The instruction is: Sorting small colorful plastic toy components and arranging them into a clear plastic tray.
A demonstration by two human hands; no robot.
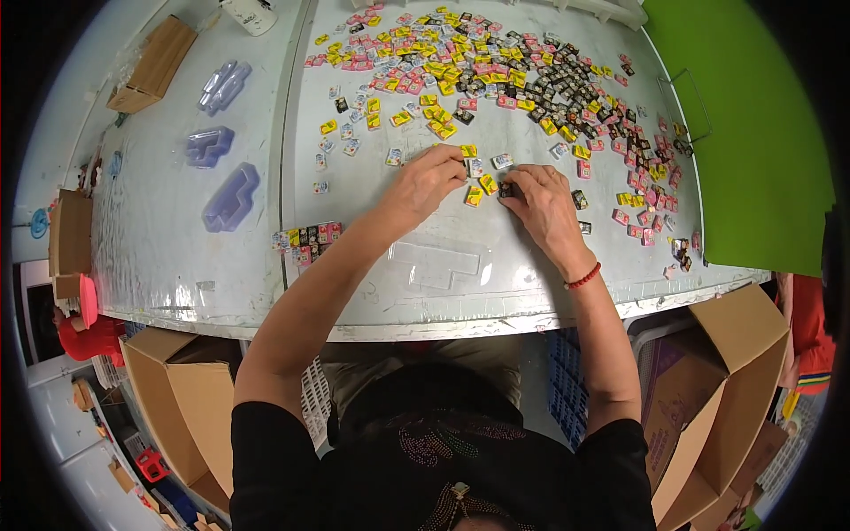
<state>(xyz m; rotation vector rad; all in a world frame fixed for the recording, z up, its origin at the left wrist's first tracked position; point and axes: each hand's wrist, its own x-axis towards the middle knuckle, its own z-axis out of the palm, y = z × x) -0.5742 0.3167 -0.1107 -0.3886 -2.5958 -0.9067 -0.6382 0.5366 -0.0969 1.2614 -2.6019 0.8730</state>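
Note:
Small coloured blocks, like tiny packets, lie between my hands at the middle of the table. My left hand (423, 188) is closed, its fingertips pressed together beside a white block (476, 168) and a yellow block (469, 151). Whatever those fingertips hold is hidden. Thumb and forefinger of my right hand (544, 203) pinch a black block (506, 189) at the tabletop. Two yellow blocks (481, 189) sit between the hands, and another white block (503, 161) lies just beyond. Nearer to me, a clear plastic tray (436, 250) with a stepped outline rests flat.
A wide scatter of yellow, pink, black and white blocks (478, 66) covers the far side and right. Grouped blocks (310, 237) lie by my left forearm. Several clear trays (232, 199) and a cardboard box (159, 62) stand left. Open cartons (181, 380) flank me below the table edge.

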